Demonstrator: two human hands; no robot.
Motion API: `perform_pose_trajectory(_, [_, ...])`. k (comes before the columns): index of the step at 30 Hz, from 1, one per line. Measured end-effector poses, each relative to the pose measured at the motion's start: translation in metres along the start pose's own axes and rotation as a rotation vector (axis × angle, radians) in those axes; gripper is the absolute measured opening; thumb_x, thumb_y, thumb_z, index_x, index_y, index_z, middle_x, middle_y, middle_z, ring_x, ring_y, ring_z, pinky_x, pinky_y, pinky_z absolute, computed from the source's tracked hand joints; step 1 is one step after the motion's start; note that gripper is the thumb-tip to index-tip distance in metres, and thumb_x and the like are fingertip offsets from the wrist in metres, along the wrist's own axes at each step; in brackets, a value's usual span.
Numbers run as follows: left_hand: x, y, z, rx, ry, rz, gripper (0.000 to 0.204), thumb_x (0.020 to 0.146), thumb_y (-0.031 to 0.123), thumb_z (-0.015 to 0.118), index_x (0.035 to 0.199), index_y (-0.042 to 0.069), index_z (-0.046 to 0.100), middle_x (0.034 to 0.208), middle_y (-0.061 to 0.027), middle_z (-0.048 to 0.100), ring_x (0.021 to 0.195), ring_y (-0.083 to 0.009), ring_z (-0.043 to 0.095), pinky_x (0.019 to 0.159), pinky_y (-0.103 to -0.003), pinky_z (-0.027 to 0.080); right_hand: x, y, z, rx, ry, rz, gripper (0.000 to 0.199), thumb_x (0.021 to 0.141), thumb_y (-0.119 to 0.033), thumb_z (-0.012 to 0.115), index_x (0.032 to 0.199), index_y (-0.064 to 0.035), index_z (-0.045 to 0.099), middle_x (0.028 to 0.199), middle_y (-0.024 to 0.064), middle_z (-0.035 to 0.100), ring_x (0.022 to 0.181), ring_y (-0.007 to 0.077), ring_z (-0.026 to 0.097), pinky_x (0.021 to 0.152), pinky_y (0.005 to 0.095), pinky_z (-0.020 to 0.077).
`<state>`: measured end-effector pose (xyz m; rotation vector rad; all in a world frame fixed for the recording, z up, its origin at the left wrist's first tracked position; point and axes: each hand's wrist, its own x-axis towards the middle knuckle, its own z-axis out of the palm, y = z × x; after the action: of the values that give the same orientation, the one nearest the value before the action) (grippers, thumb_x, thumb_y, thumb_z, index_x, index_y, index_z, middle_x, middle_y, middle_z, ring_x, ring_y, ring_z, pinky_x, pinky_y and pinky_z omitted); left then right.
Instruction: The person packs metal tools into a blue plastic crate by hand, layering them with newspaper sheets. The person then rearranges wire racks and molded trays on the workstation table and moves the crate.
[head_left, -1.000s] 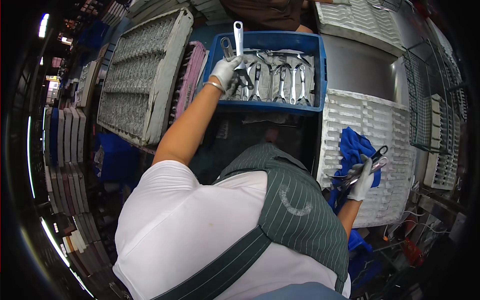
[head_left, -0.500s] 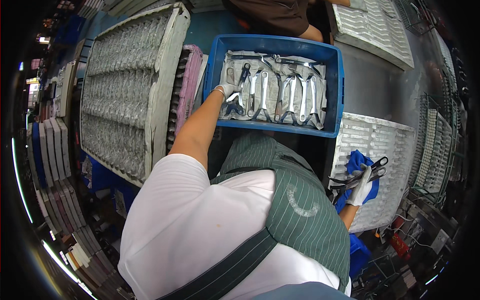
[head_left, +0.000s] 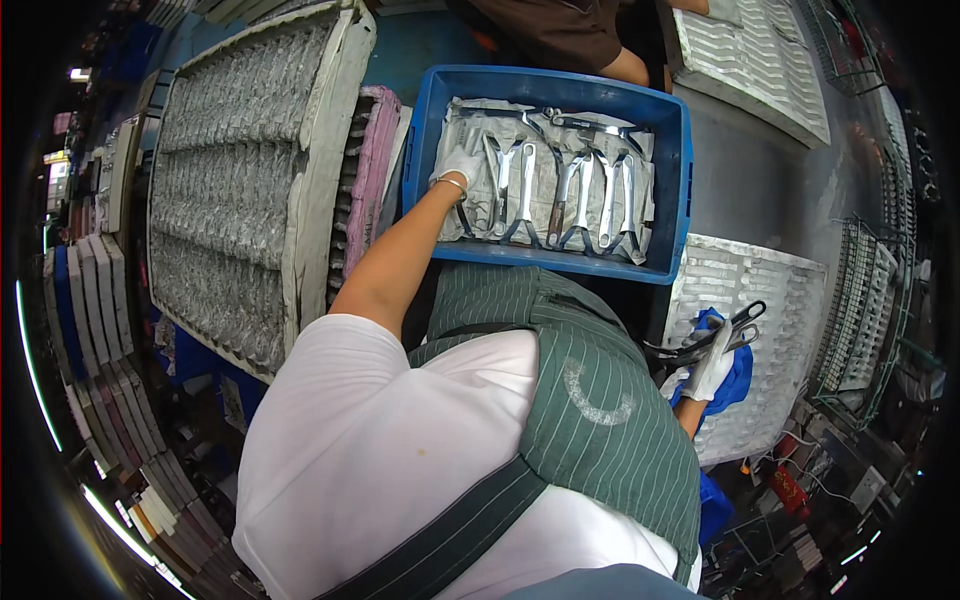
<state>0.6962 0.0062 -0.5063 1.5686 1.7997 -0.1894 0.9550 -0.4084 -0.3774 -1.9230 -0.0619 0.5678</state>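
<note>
My left hand point(head_left: 459, 167), in a white glove, reaches into the left end of a blue plastic bin point(head_left: 560, 83). Its fingers are bent over a wrench point(head_left: 462, 218), which they mostly cover; only its lower end shows below the wrist. Beside it, shiny wrenches point(head_left: 527, 180) lie in a row on crumpled paper point(head_left: 545, 205), with two more across the far side. On the right, my right hand point(head_left: 712, 372), also gloved, is closed around a few dark-looking wrenches point(head_left: 740, 325). A blue cloth point(head_left: 738, 382) is bunched beneath that hand.
A large white slotted tray point(head_left: 230, 170) stands left of the bin, beside a pink-edged tray point(head_left: 373, 185). White ridged trays point(head_left: 750, 270) point(head_left: 750, 60) lie on the right. A wire rack point(head_left: 860, 310) stands farther right. Another person point(head_left: 560, 35) is beyond the bin.
My left hand has shifted slightly left and away from the dark-handled wrench beside it. My right hand keeps its wrenches, which have moved slightly left and up in the view.
</note>
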Motion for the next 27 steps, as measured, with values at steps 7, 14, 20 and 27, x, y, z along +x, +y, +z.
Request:
perform_pose_trajectory(7, [-0.048, 0.068, -0.037, 0.632, -0.294, 0.682, 0.051, 0.078, 0.03, 0.058, 0.126, 0.013, 0.053, 0.11, -0.0228, 0.061, 0.104, -0.036, 0.059, 0.091, -0.038, 0.045, -0.006, -0.011, 0.014, -0.003, 0.009, 0.053, 0.042, 0.096, -0.042, 0.043, 0.1, -0.0019, 0.055, 0.069, 0.0078, 0.055, 0.053, 0.0149, 0.054, 0.052, 0.0268, 0.0463])
perform_pose_trajectory(14, [0.016, -0.018, 0.01, 1.041, 0.028, 1.319, 0.039, 0.083, 0.01, 0.048, 0.121, 0.009, 0.059, 0.126, -0.0109, 0.057, 0.117, -0.027, 0.053, 0.111, -0.04, 0.024, -0.012, -0.018, 0.021, 0.004, -0.051, 0.066, 0.044, 0.095, -0.044, 0.045, 0.1, -0.0017, 0.056, 0.065, 0.007, 0.054, 0.052, 0.0153, 0.054, 0.051, 0.0264, 0.0443])
perform_pose_trajectory(20, [-0.063, 0.026, -0.024, 1.486, -0.164, 1.022, 0.048, 0.091, 0.034, 0.039, 0.132, 0.01, 0.049, 0.132, -0.0129, 0.051, 0.129, -0.027, 0.04, 0.106, -0.04, 0.03, -0.026, -0.017, 0.022, -0.025, 0.016, 0.06, 0.041, 0.096, -0.04, 0.044, 0.098, -0.0013, 0.056, 0.063, 0.0065, 0.055, 0.051, 0.0149, 0.054, 0.051, 0.0254, 0.0429])
perform_pose_trajectory(27, [-0.032, -0.017, 0.054, 0.449, -0.208, 0.083, 0.067, 0.075, 0.053, 0.061, 0.119, 0.002, 0.054, 0.114, -0.0202, 0.061, 0.104, -0.0341, 0.061, 0.087, -0.043, 0.049, -0.019, -0.016, 0.027, -0.007, -0.05, 0.102, 0.046, 0.094, -0.046, 0.045, 0.101, -0.0017, 0.056, 0.065, 0.0057, 0.054, 0.053, 0.0137, 0.054, 0.05, 0.0249, 0.0429])
